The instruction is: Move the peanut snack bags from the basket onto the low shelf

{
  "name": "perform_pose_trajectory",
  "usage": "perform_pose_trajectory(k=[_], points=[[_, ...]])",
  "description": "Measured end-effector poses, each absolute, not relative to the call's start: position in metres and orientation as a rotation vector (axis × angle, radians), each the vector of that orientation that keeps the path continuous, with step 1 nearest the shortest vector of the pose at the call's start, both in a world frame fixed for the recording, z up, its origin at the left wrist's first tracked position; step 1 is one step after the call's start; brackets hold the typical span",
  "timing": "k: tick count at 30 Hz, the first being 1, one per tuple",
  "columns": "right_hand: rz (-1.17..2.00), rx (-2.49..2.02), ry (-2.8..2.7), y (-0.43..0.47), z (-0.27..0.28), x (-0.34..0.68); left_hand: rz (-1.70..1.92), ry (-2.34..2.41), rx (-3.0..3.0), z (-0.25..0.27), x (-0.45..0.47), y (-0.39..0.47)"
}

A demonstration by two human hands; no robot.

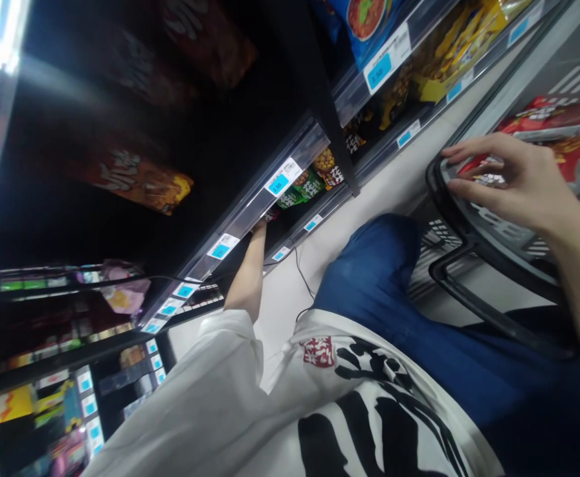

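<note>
Right hand (523,179), basket (563,50) just beneath

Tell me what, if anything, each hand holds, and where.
Right hand: fingertips at the basket's black edge, though a grip can't be confirmed. Left hand: hidden behind the shelf edge, so cannot be told.

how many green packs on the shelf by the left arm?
2 visible: one green pack nearer the left arm, another green pack beside it, next to a yellowish pack. The shelf edge may hide more.
</note>
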State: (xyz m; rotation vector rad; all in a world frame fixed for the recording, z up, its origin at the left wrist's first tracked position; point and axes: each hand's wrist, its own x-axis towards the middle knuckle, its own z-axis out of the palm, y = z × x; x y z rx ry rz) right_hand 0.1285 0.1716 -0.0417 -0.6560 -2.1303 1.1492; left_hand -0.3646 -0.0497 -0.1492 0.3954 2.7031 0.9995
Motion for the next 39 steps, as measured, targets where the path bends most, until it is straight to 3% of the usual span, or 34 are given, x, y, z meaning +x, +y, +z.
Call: perform_pose_trajectory(k=[5, 10, 12, 18, 32, 35, 39], points=[[1.141, -0.663, -2.164, 0.17, -0.037, 0.129, 0.739, 2.713, 0.752, -0.148, -0.345, -0.04], [1.112, -0.725, -2.209, 0.166, -0.033, 0.129, -0.007, 2.515, 1.579, -0.14, -0.306, -0.005], [1.114, -0.714, -2.201, 0.166, -0.033, 0.13, -0.127, 2.424, 1.79, -0.138, -0.293, 0.012], [1.167, -0.714, -2.173, 0.167, -0.035, 0.13, -0.3, 2.419, 1.631, -0.149, -0.292, 0.054], [1.17, -0.631, -2.164, 0.17, -0.028, 0.128, 0.04, 2.589, 1.53, -0.159, -0.279, 0.05], [1.193, -0.599, -2.148, 0.17, -0.026, 0.126, 0.443, 2.652, 1.626, -0.15, -0.23, 0.022], [1.242, -0.631, -2.117, 0.172, -0.029, 0.127, 1.038, 2.26, 1.793, -0.117, -0.148, -0.016]])
